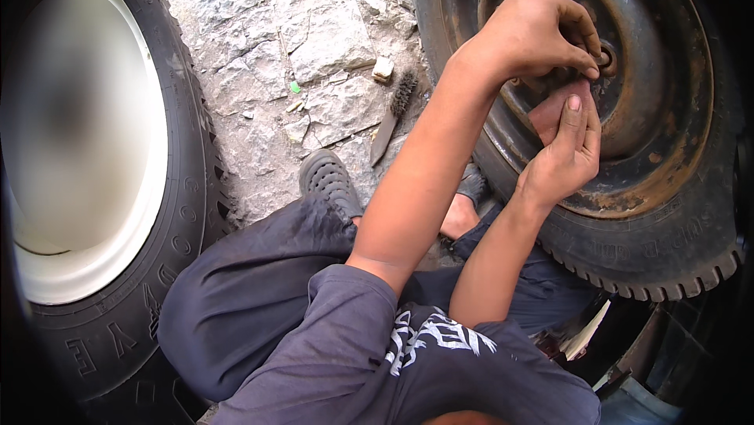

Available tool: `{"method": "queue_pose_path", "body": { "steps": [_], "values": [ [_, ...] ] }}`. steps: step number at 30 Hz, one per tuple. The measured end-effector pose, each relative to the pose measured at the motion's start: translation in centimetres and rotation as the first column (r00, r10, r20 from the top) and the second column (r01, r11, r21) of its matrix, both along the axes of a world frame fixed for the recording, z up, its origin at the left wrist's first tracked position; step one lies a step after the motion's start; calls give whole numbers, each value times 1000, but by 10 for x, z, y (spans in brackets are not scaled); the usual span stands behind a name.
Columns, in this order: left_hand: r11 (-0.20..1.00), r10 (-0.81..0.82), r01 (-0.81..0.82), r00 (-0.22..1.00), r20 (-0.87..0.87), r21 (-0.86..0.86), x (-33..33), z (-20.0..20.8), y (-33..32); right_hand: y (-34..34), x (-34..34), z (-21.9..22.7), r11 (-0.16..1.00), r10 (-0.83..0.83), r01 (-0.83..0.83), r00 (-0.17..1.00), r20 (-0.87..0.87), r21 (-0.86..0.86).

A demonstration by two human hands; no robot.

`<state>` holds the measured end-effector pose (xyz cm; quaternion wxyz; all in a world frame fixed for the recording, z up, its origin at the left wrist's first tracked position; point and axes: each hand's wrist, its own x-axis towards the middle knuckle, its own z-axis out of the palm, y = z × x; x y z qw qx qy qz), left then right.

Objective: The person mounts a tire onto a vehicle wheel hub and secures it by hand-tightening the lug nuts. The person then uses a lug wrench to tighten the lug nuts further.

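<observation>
My right hand (pixel 567 146) grips a small reddish-brown piece of sandpaper (pixel 550 115), thumb pressed flat on its face. Just above it, my left hand (pixel 542 32) bends down with thumb and fingers brought together in a pinch at the top corner of the sandpaper. Both hands are in front of a rusty, dark steel wheel rim (pixel 628 181) fitted with a black tyre (pixel 667 244). A wheel nut or stud (pixel 605 60) shows beside the left fingertips. Part of the rim's hub is hidden behind my hands.
At the left stands another black tyre (pixel 192 189) on a white rim (pixel 153 134). A wire brush (pixel 393 115) lies on the rough stone ground (pixel 259 56), near a small pale block (pixel 382 69) and a green scrap (pixel 294 87). My grey clog (pixel 330 181) is between the wheels.
</observation>
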<state>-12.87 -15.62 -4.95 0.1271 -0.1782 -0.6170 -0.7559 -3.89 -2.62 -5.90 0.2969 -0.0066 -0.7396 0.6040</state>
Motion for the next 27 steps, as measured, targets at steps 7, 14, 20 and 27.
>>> {"method": "queue_pose_path", "body": {
  "steps": [7,14,20,27],
  "values": [
    [990,101,-117,979,-175,-83,17,-16,0,7,-4,-8,994,12,-21,997,82,104],
    [958,73,-115,984,165,263,24,-23,11,15,-11,-30,997,-45,50,996,76,-59],
    [925,362,-374,922,141,72,18,-31,13,3,-9,1,733,277,-24,923,266,-679],
    [957,291,-290,945,151,-34,17,-39,19,-1,-13,13,560,299,101,901,314,-822]
  ]
}}
